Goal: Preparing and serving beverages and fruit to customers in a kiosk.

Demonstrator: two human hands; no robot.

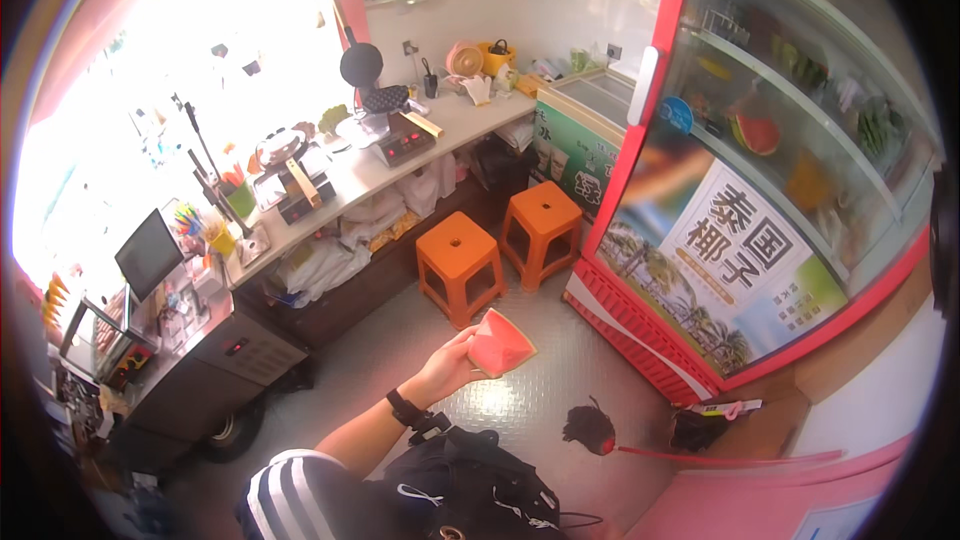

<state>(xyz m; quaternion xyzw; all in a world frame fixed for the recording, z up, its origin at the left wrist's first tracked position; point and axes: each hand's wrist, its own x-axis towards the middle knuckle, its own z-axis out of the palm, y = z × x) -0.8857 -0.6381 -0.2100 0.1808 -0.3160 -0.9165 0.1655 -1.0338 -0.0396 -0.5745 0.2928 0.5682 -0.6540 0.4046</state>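
Observation:
A wedge of watermelon [501, 345], red flesh with a pale green rind, is held in my left hand [451, 361], with the fingers along its left side. That wrist wears a black band, and the arm reaches up from the lower left over the metal floor. My right hand is out of view. Just beyond the melon stands an orange plastic stool [459, 255], and a second orange stool [544, 229] is behind it to the right. Another cut piece of watermelon [757, 133] lies on a shelf inside the glass-door refrigerator [651, 165].
A counter [360, 184] with an open waffle iron [386, 97] and a second hot-plate appliance [304, 191] runs along the window. A chest freezer [574, 135] stands at the back corner. A mop [590, 429] with a red handle lies on the floor at right.

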